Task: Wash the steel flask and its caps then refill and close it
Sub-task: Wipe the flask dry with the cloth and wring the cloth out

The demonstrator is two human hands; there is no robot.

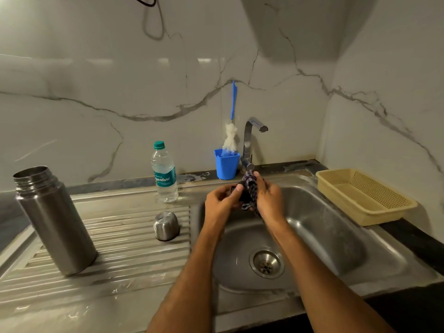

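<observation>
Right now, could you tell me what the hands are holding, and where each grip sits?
Over the sink, the left hand grips a small dark cap by its side; the right hand presses a dark scrubbing cloth around it.

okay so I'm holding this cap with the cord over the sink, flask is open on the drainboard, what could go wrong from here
1. The cap with the cord, held by both the left hand and right hand over the sink, could slip into the basin if wet.
2. The open steel flask stands on the ribbed, wet drainboard; an elbow could tip it.
3. The steel cup cap sits close to the sink edge and might get knocked in.
</observation>
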